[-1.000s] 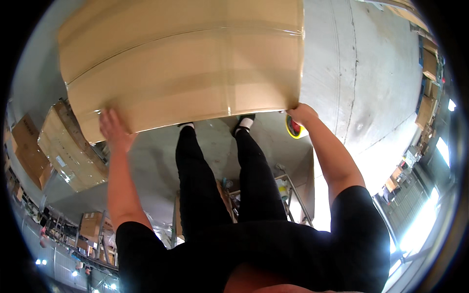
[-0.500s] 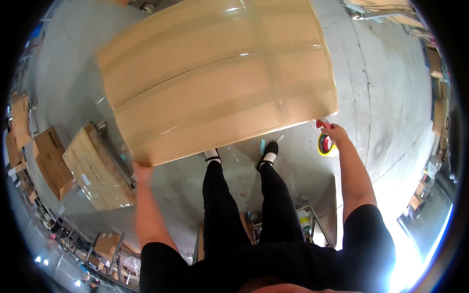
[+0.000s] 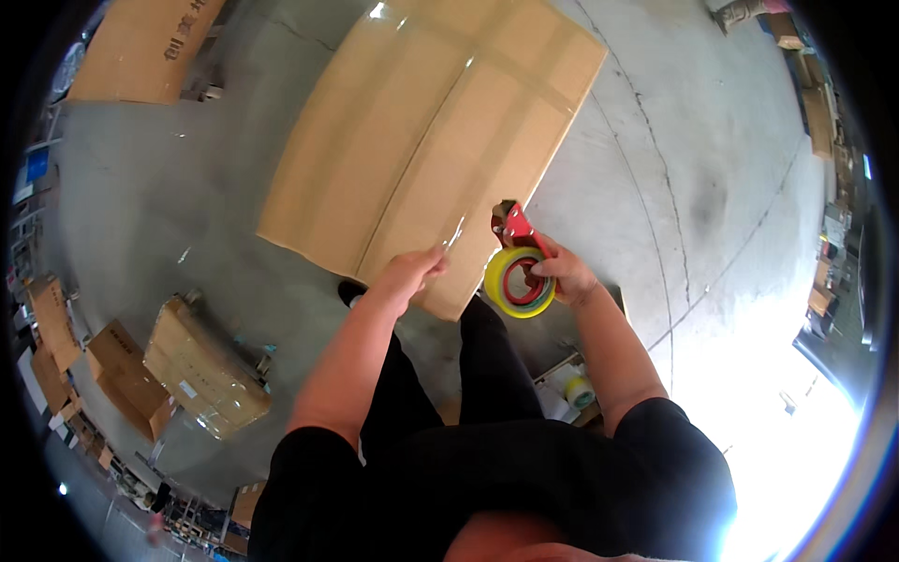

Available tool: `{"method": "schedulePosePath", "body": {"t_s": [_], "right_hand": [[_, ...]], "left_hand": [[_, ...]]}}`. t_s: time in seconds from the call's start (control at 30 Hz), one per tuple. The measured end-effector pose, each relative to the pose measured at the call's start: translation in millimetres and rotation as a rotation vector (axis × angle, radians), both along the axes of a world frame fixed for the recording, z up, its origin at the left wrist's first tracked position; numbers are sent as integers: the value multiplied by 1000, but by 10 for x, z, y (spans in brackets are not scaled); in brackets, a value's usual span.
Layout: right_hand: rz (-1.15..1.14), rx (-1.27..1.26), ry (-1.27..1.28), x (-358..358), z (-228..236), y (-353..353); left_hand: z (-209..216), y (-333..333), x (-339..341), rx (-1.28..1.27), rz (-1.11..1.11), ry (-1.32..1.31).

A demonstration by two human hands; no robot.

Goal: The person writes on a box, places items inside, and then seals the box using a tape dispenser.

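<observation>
A large brown cardboard box (image 3: 412,140) lies in front of me, turned at a slant, with bands of clear tape across its top. My right hand (image 3: 566,273) grips a red tape dispenser (image 3: 518,228) beside the box's right edge. The dispenser carries a yellow-edged roll of tape (image 3: 496,283). Over the near part of the box, my left hand (image 3: 409,277) is closed with its fingertips pinched together. A shiny strip shows on the cardboard just past those fingertips; whether they hold it is too small to tell.
More cartons lie on the concrete floor at the left: a taped flat box (image 3: 206,370) and an open brown box (image 3: 131,375). Another carton (image 3: 140,51) stands at the far left. By my legs sits a small cart with a tape roll (image 3: 579,391) on it.
The box has turned to a slant. My left hand has left its near left corner and moved right, over its top. My right hand has come left with the tape dispenser.
</observation>
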State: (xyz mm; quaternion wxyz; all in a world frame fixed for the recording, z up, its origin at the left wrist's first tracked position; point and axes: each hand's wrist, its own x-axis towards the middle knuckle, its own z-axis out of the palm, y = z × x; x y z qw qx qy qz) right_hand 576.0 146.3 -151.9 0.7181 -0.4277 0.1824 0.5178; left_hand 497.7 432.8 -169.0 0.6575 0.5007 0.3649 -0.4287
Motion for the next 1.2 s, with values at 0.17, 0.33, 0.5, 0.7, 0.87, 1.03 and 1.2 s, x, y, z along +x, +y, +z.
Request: {"method": "schedulePosePath", "body": {"t_s": [0.17, 0.33, 0.5, 0.7, 0.87, 1.03, 1.2], "right_hand": [[574, -577, -919, -5, 153, 219], [527, -694, -1076, 37, 92, 454], [801, -802, -1214, -78, -210, 322], [1173, -1244, -1223, -520, -981, -1031], [1294, -1335, -968, -465, -1642, -594], [1331, -1345, -82, -342, -1784, -356], [424, -1179, -121, -839, -1071, -717]], "left_hand": [[270, -247, 682, -99, 61, 72], [-474, -167, 481, -324, 385, -41], [-805, 723, 693, 510, -208, -511], [-1395, 3404, 1214, 1229, -505, -605], [-2210, 3546, 1425, 1145, -542, -296], [-2579, 3899, 767, 1307, -850, -127], [-2461, 4124, -790, 1159, -110, 54]]}}
